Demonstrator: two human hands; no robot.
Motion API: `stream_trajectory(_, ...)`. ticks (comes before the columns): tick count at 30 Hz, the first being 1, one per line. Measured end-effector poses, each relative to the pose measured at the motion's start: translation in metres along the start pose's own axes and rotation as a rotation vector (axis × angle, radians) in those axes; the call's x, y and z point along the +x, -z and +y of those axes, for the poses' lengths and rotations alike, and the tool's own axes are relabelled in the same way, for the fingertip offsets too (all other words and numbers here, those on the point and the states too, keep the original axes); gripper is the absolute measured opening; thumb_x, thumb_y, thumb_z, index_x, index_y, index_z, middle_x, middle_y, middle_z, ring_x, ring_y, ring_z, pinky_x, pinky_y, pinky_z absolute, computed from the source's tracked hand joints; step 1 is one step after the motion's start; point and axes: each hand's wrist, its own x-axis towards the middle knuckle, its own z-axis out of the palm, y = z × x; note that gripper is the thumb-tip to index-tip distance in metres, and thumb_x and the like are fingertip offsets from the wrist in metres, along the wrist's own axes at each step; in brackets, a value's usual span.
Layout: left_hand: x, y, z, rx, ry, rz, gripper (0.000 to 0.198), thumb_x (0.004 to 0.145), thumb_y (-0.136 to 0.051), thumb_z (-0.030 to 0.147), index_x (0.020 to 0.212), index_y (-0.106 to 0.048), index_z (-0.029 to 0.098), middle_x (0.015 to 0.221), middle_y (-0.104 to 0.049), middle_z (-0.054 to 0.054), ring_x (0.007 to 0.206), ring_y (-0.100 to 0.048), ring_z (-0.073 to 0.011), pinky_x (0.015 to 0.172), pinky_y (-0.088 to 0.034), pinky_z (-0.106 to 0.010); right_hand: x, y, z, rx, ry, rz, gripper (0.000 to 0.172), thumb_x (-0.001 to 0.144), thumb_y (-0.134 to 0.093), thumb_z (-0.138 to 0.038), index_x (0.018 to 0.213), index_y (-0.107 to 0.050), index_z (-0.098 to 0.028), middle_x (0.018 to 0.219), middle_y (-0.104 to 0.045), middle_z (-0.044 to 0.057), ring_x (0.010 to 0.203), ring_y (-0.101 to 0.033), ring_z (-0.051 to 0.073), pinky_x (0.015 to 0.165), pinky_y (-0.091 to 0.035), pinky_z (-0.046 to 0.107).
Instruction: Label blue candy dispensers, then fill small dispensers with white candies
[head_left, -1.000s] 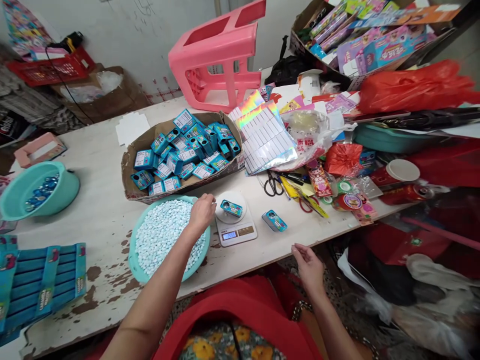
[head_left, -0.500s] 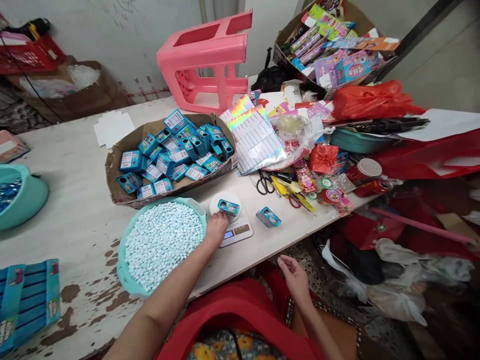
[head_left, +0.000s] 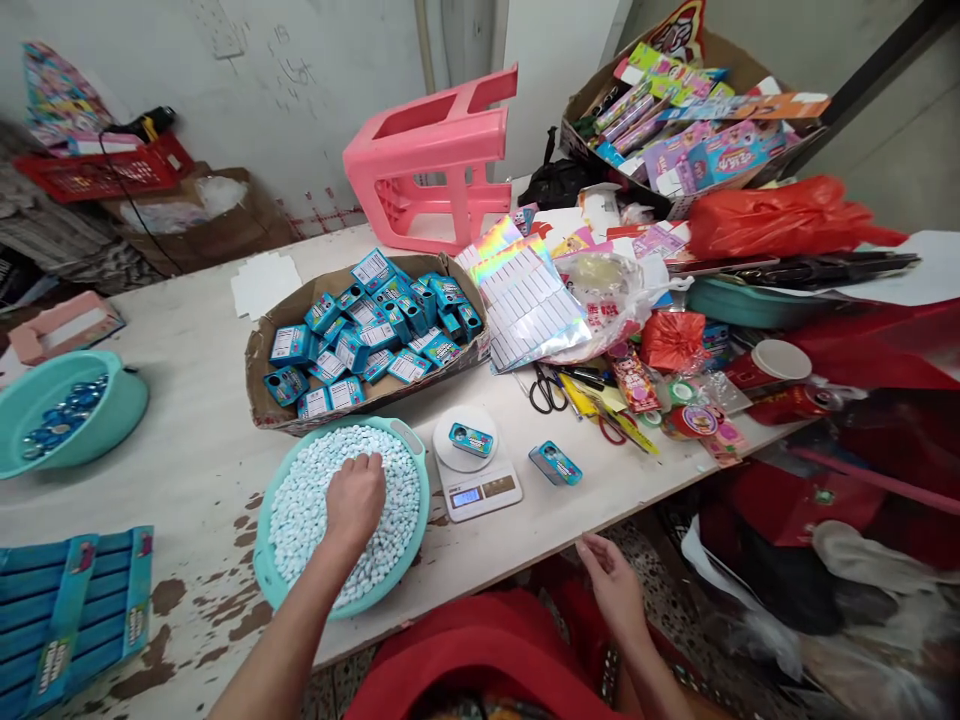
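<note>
My left hand (head_left: 356, 500) is closed, its knuckles up, over small pale blue-white candies (head_left: 300, 520) in a turquoise basin (head_left: 421, 490). Its fingertips are turned down among the pieces, and what they hold is hidden. To the right of the basin, a small blue box (head_left: 471, 439) with a round hole lies on the round plate of a white digital scale (head_left: 457, 500); its display is lit. A similar blue box (head_left: 556, 463) stands on the table beside the scale. My right hand (head_left: 611, 580), empty with fingers loosely apart, hovers by the table's front edge.
Behind the basin, a cardboard tray (head_left: 277, 415) holds several blue boxes. A pink stool (head_left: 435, 150) lies on its side at the back. Scissors (head_left: 547, 390) and packets lie to the right. At left are a bowl (head_left: 112, 420) of shiny blue items and blue packs (head_left: 75, 620).
My left hand has moved left from the box on the scale into the basin of candies. My right hand stays near the table edge. The view has shifted a little.
</note>
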Motion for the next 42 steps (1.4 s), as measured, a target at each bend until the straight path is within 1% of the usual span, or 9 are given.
stream_trajectory(6, 0.051, -0.005, 0.056, -0.289, -0.342, 0.085, 0.04, 0.081, -0.05, 0.018, 0.121, -0.048, 0.021, 0.126, -0.049, -0.011, 0.116, -0.043, -0.0271, 0.093, -0.037, -0.04, 0.032, -0.014, -0.04, -0.156, 0.285, 0.277, 0.082, 0.062, -0.071, -0.048, 0.131, -0.036, -0.019, 0.134, -0.04, 0.016, 0.113, -0.048, 0.028, 0.084, -0.049, 0.039)
stream_trajectory(12, 0.083, 0.002, 0.105, -0.463, -0.353, -0.102, 0.026, 0.078, -0.056, 0.023, 0.104, -0.055, 0.019, 0.102, -0.059, -0.01, 0.099, -0.052, -0.0249, 0.079, -0.044, -0.034, 0.079, -0.036, -0.065, -0.172, 0.292, 0.039, 0.062, 0.062, -0.068, -0.051, 0.111, -0.054, -0.014, 0.106, -0.06, 0.011, 0.096, -0.057, 0.028, 0.085, -0.045, 0.049)
stream_trajectory(19, -0.017, 0.039, -0.095, -0.475, 0.476, 0.312, 0.052, 0.076, -0.056, 0.047, 0.119, -0.043, 0.021, 0.106, -0.059, -0.011, 0.095, -0.058, -0.0276, 0.079, -0.046, -0.039, 0.062, -0.027, -0.089, -0.055, 0.197, 0.088, 0.061, 0.06, -0.072, -0.05, 0.108, -0.058, -0.015, 0.095, -0.067, 0.009, 0.084, -0.062, 0.025, 0.084, -0.047, 0.042)
stream_trajectory(24, -0.057, -0.049, -0.263, -0.398, 1.014, 0.109, 0.037, 0.059, -0.064, 0.045, 0.08, -0.046, 0.021, 0.084, -0.061, -0.012, 0.09, -0.059, -0.0417, 0.069, -0.044, -0.056, 0.02, -0.053, -0.114, -0.045, 0.261, -0.031, 0.058, 0.063, -0.072, -0.047, 0.11, -0.057, -0.017, 0.098, -0.067, 0.008, 0.086, -0.062, 0.023, 0.084, -0.048, 0.038)
stream_trajectory(28, -0.069, -0.124, -0.31, -0.663, 1.052, 0.156, 0.032, 0.05, -0.066, 0.032, 0.059, -0.037, 0.023, 0.077, -0.061, -0.016, 0.094, -0.055, -0.0481, 0.071, -0.038, -0.065, -0.004, -0.091, -0.122, -0.009, 0.333, -0.204, 0.049, 0.068, -0.071, -0.042, 0.109, -0.058, -0.019, 0.103, -0.066, 0.007, 0.094, -0.061, 0.023, 0.088, -0.047, 0.037)
stream_trajectory(31, -0.066, -0.129, -0.292, -0.521, 1.054, 0.24, 0.032, 0.056, -0.065, 0.038, 0.079, -0.052, 0.02, 0.104, -0.06, -0.02, 0.11, -0.047, -0.0476, 0.079, -0.036, -0.065, -0.007, -0.114, -0.122, -0.008, 0.383, -0.221, 0.045, 0.071, -0.069, -0.04, 0.109, -0.057, -0.019, 0.103, -0.065, 0.007, 0.094, -0.061, 0.023, 0.089, -0.047, 0.039)
stream_trajectory(35, -0.042, -0.094, -0.198, -0.544, 0.628, 0.404, 0.048, 0.077, -0.048, 0.048, 0.114, -0.053, 0.016, 0.113, -0.059, -0.014, 0.109, -0.051, -0.0318, 0.091, -0.039, -0.05, 0.015, -0.147, -0.123, -0.013, 0.461, -0.203, 0.044, 0.069, -0.069, -0.041, 0.106, -0.058, -0.018, 0.101, -0.065, 0.008, 0.091, -0.061, 0.024, 0.084, -0.049, 0.04)
stream_trajectory(39, -0.027, -0.066, -0.086, -0.586, -0.014, 0.129, 0.048, 0.086, -0.039, 0.051, 0.123, -0.052, 0.023, 0.124, -0.055, -0.009, 0.115, -0.046, -0.0245, 0.096, -0.036, -0.04, 0.044, -0.176, -0.126, -0.071, 0.526, -0.197, 0.044, 0.068, -0.067, -0.043, 0.104, -0.059, -0.019, 0.1, -0.065, 0.008, 0.093, -0.06, 0.025, 0.084, -0.048, 0.041)
stream_trajectory(42, -0.026, -0.06, -0.046, -0.428, -0.043, 0.07, 0.047, 0.083, -0.041, 0.054, 0.118, -0.055, 0.026, 0.122, -0.053, -0.01, 0.113, -0.044, -0.0278, 0.092, -0.034, -0.042, 0.051, -0.178, -0.122, -0.11, 0.545, -0.154, 0.061, 0.063, -0.071, -0.043, 0.117, -0.053, -0.021, 0.117, -0.057, 0.01, 0.108, -0.053, 0.027, 0.091, -0.044, 0.043)
